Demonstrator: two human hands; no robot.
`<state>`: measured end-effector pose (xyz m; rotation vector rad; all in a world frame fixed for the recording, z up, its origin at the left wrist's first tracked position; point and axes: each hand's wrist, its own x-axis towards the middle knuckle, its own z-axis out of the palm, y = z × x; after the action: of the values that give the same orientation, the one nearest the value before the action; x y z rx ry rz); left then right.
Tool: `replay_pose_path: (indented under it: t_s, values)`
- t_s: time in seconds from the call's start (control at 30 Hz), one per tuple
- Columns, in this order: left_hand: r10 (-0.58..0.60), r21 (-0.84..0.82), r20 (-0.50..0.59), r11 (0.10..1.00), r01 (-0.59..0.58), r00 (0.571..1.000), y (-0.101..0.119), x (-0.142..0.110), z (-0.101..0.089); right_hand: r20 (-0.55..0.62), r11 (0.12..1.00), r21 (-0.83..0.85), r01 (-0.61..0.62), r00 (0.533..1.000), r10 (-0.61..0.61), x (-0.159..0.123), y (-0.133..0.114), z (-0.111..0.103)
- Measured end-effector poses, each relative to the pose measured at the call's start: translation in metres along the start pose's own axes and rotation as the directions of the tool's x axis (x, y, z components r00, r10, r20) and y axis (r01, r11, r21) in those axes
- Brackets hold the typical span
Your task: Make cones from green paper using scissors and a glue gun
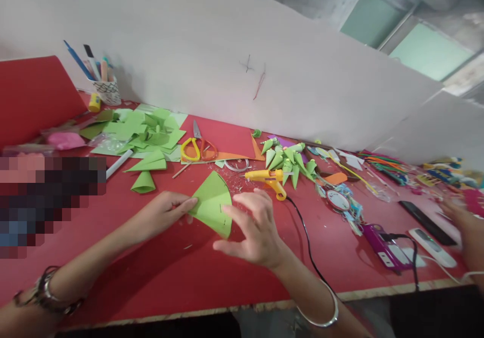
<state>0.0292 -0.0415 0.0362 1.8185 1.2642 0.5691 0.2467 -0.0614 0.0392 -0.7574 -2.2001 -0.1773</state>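
Observation:
Pinched at its narrow corner, a fan-shaped piece of green paper (210, 200) is held by my left hand (171, 210) above the red table. Small dark marks show near its curved edge. My right hand (254, 227) is open beside that edge, fingers spread; whether a fingertip touches the paper I cannot tell. Beyond the right hand lies a yellow glue gun (266, 177) with a black cord. Left of the sheet, a small green paper cone (143, 182) stands near folded green paper (149, 162).
Scissors (197, 144) and a pile of green paper (151, 129) lie at the back. Finished green cones (285, 159) cluster near a white wall (189, 51). A purple power strip (387, 247) sits right. Another person's arm (463, 222) reaches in at the right edge.

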Motion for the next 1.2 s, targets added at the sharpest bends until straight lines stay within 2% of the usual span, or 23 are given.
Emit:
replay_pose_path:
  t_s: [0.07, 0.13, 0.23, 0.3, 0.37, 0.47, 0.53, 0.63, 0.7, 0.83, 0.93, 1.03, 1.1, 1.2]
  values:
    - [-0.006, -0.023, -0.005, 1.000, 0.005, 1.000, 0.002, -0.006, 0.002, 0.194, 0.996, 0.011, 0.087, 0.977, -0.087, 0.001, -0.004, -0.001]
    - [-0.026, -0.041, -0.031, 0.999, 0.025, 0.999, 0.003, -0.011, 0.006, 0.306, 0.993, 0.054, 0.104, 0.945, -0.115, 0.000, -0.008, 0.001]
    - [-0.040, -0.032, -0.022, 0.999, 0.039, 0.999, 0.004, -0.017, 0.011, 0.349, 0.998, 0.049, 0.040, 0.935, -0.055, -0.002, -0.010, 0.004]
    - [-0.008, 0.011, 0.032, 1.000, 0.008, 0.999, 0.003, -0.022, 0.013, 0.367, 0.999, 0.039, 0.011, 0.930, -0.024, -0.004, -0.009, 0.004]
    - [0.039, 0.096, 0.072, 0.994, -0.046, 0.997, 0.002, -0.027, 0.014, 0.372, 0.997, 0.069, 0.025, 0.927, -0.049, -0.006, -0.005, 0.004]
    - [0.166, 0.287, -0.004, 0.945, -0.158, 0.986, -0.002, -0.034, 0.012, 0.348, 0.989, 0.139, 0.049, 0.933, -0.095, -0.010, 0.002, 0.006]
    - [0.323, 0.424, -0.037, 0.862, -0.278, 0.946, -0.006, -0.038, 0.010, 0.349, 0.981, 0.182, 0.060, 0.929, -0.121, -0.013, 0.008, 0.009]
    - [0.488, 0.542, 0.080, 0.710, -0.449, 0.869, -0.010, -0.036, 0.010, 0.378, 0.974, 0.215, 0.070, 0.914, -0.149, -0.015, 0.015, 0.013]
    - [0.474, 0.535, 0.179, 0.688, -0.490, 0.862, -0.010, -0.032, 0.013, 0.428, 0.973, 0.215, 0.079, 0.888, -0.167, -0.013, 0.017, 0.015]
    - [0.407, 0.461, 0.322, 0.721, -0.517, 0.855, -0.007, -0.024, 0.024, 0.529, 0.986, 0.144, 0.088, 0.835, -0.152, -0.012, 0.017, 0.012]
    - [0.431, 0.457, 0.295, 0.720, -0.522, 0.853, -0.007, -0.024, 0.031, 0.545, 0.991, 0.119, 0.066, 0.830, -0.120, -0.017, 0.011, 0.005]
    - [0.416, 0.470, 0.238, 0.741, -0.479, 0.877, -0.011, -0.028, 0.037, 0.567, 0.978, 0.207, -0.033, 0.819, -0.093, -0.028, 0.003, -0.004]
    - [0.390, 0.465, 0.203, 0.769, -0.439, 0.898, -0.013, -0.031, 0.040, 0.582, 0.961, 0.234, -0.146, 0.813, -0.018, -0.036, -0.003, -0.007]
    - [0.332, 0.448, 0.169, 0.813, -0.372, 0.928, -0.014, -0.034, 0.045, 0.561, 0.928, 0.198, -0.314, 0.813, 0.156, -0.047, -0.015, -0.006]
